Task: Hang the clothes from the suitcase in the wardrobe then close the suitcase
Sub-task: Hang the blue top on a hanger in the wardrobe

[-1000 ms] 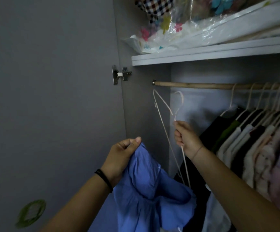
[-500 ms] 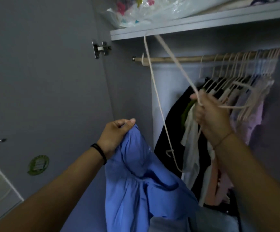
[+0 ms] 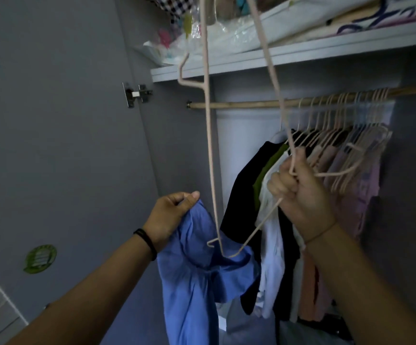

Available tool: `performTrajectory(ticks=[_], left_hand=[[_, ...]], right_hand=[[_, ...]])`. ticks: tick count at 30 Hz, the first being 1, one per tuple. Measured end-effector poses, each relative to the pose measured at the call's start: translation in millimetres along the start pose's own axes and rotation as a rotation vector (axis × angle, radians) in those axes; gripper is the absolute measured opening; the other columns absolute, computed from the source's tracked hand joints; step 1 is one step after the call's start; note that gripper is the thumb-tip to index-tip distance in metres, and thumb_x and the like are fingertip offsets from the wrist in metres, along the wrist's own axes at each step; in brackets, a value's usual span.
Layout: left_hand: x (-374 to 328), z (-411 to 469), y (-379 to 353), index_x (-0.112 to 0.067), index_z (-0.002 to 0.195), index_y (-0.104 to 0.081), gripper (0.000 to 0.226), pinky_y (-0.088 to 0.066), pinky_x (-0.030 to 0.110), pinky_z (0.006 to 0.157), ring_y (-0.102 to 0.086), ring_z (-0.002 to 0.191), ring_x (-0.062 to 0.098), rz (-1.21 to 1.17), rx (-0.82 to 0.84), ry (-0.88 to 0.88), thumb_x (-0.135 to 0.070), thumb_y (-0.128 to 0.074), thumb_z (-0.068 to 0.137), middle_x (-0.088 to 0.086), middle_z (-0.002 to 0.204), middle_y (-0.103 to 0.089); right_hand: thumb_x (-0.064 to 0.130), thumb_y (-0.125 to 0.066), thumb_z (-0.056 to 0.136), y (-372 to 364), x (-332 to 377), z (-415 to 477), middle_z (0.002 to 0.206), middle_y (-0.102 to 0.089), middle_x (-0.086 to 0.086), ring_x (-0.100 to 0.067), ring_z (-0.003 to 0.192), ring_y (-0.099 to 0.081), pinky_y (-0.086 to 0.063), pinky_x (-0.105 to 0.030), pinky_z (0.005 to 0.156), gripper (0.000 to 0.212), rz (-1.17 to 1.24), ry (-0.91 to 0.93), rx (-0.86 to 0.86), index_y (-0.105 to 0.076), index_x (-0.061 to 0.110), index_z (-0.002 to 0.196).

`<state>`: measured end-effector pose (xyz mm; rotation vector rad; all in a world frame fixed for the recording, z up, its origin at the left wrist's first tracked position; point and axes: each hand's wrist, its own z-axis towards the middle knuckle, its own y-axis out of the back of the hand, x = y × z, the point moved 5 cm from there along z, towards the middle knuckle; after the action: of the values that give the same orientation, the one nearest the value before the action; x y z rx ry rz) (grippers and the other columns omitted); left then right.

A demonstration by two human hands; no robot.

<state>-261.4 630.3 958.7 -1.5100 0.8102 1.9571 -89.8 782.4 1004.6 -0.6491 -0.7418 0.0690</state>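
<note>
Wire, thin and pale pink, forms the hanger (image 3: 210, 145), with fingers of the right hand (image 3: 299, 192) curled round it. The left hand (image 3: 169, 217) pinches the soft, creased blue shirt (image 3: 197, 282) with its fingers, below the wooden rod (image 3: 239, 105). The hanger has risen past the shelf (image 3: 301, 54).

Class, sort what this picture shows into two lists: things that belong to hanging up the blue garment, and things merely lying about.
In use: left hand pinching the blue garment; right hand gripping the pink hanger; wooden rail.
Lying about: bagged bedding on the shelf; green sticker; door hinge.
</note>
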Motion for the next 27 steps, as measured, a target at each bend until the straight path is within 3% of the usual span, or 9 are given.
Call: performTrajectory(ticks=[6,8,11,15,18,21,25,27], left_hand=[[-19.0,-11.3,-3.9,0.020,0.094,-0.055,0.061,-0.051,0.055,0.083,-0.060,0.079,0.032,-0.003,0.061,-0.015,-0.040,-0.064,0.082,0.041,0.098,-0.059],[-22.7,-12.4,-4.0,0.019,0.090,-0.057,0.058,-0.054,0.047,0.078,-0.061,0.077,0.030,-0.025,0.083,-0.030,-0.039,-0.063,0.081,0.036,0.090,-0.063],[-32.0,-12.3,-0.4,0.000,0.075,-0.068,0.030,-0.056,0.026,0.058,-0.066,0.061,0.017,-0.150,0.087,-0.051,-0.026,-0.056,0.086,0.012,0.071,-0.070],[-44.6,-6.3,26.7,-0.012,0.066,-0.071,0.025,-0.055,0.022,0.058,-0.066,0.059,0.011,-0.269,0.004,-0.104,-0.019,-0.055,0.085,0.005,0.066,-0.070],[-36.8,-8.8,42.5,-0.007,0.070,-0.068,0.023,-0.056,0.023,0.061,-0.067,0.060,0.014,-0.278,-0.029,-0.075,-0.025,-0.057,0.081,0.008,0.068,-0.070],[-16.0,-15.8,56.2,-0.005,0.073,-0.063,0.017,-0.053,0.021,0.057,-0.063,0.057,0.010,-0.169,-0.118,-0.057,-0.014,-0.058,0.087,0.003,0.064,-0.068],[-0.9,-28.5,69.0,0.007,0.084,-0.067,0.011,-0.051,0.019,0.062,-0.061,0.065,0.008,0.122,-0.223,-0.110,-0.004,-0.068,0.082,0.011,0.074,-0.067],[0.8,-34.4,68.1,0.010,0.088,-0.068,0.014,-0.051,0.018,0.062,-0.062,0.065,0.007,0.125,-0.238,-0.127,-0.002,-0.069,0.081,0.013,0.077,-0.068]], right_hand=[[0.052,-0.073,0.068,6.6,-14.5,8.8,0.040,-0.017,0.008,-0.008,0.037,-0.014,-0.027,-0.015,0.040,0.033,0.091,-0.039,0.093,-0.064,0.022,0.060],[0.052,-0.076,0.067,8.0,-21.2,9.3,0.040,-0.016,0.007,-0.007,0.035,-0.014,-0.026,-0.016,0.040,0.036,0.076,-0.065,0.092,-0.062,0.021,0.058],[0.057,-0.080,0.060,19.6,-37.8,1.4,0.037,-0.026,0.011,-0.003,0.033,-0.021,-0.018,-0.019,0.041,0.043,-0.061,-0.126,0.035,-0.056,0.021,0.053],[0.065,-0.079,0.052,50.8,-62.6,-22.7,0.041,-0.029,0.009,-0.004,0.036,-0.023,-0.012,-0.021,0.042,0.049,-0.317,-0.262,-0.062,-0.055,0.023,0.050],[0.051,-0.068,0.072,56.8,-63.5,-40.2,0.043,-0.028,0.005,-0.005,0.037,-0.023,-0.017,-0.017,0.038,0.035,-0.466,-0.330,-0.077,-0.060,0.023,0.052],[0.025,-0.052,0.091,52.8,-50.1,-48.2,0.048,-0.028,-0.003,-0.009,0.042,-0.025,-0.020,-0.020,0.041,0.036,-0.737,-0.373,-0.052,-0.062,0.020,0.056],[0.019,-0.052,0.093,40.6,-23.7,-54.1,0.045,-0.033,-0.002,-0.010,0.041,-0.031,-0.025,-0.019,0.040,0.035,-0.958,-0.433,0.031,-0.064,0.017,0.060],[0.019,-0.052,0.093,36.1,-15.2,-54.5,0.044,-0.032,-0.002,-0.009,0.039,-0.029,-0.024,-0.018,0.038,0.037,-0.986,-0.449,0.046,-0.063,0.017,0.057]])
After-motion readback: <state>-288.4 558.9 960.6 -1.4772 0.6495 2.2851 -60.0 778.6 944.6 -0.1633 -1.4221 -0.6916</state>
